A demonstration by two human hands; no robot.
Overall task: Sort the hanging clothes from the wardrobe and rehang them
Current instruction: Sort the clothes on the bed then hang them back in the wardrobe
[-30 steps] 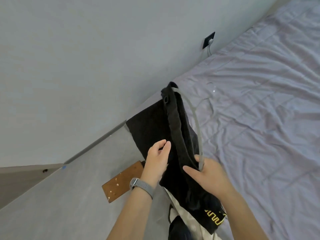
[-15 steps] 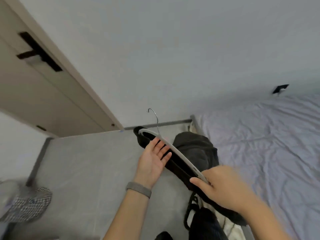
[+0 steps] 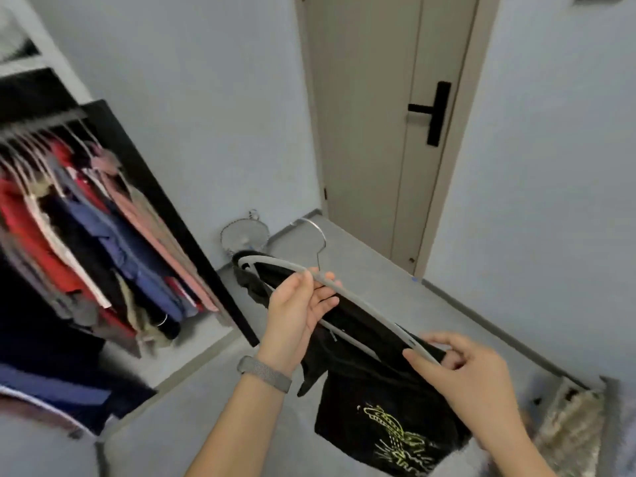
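1. Right hand (image 3: 461, 370): nearest to the person. The thumb and fingers pinch the near end of the grey hanger (image 3: 347, 296), where the black garment (image 3: 375, 383) drapes over it. The fingers are curled around the arm tip; how tight the grip is cannot be told.

2. Black garment: it hangs from the hanger between both hands. Its lower part, with a yellow-green print (image 3: 395, 432), falls below the right forearm. It is well clear of the floor (image 3: 192, 401).

3. Left hand (image 3: 299, 311): farther out, with a watch strap (image 3: 265, 371) on the wrist. The palm faces up; the thumb and fingertips pinch the hanger's upper arm just beside the base of the metal hook (image 3: 315, 241). The remaining fingers are loosely spread.

4. Hanger axis: the long axis runs from lower right (near) to upper left (far). The hook points up and away from the person.

5. Wardrobe rail (image 3: 41, 123): it lies to the left of both hands and higher, well apart from the hook. Hung clothes (image 3: 86, 235) in red, blue and pink crowd it.

6. Judgement: the left hand is nearer to the rail and holds next to the hook, so it is better placed to carry the hook to the rail.

7. Far field: a closed door (image 3: 375, 132) stands straight ahead.
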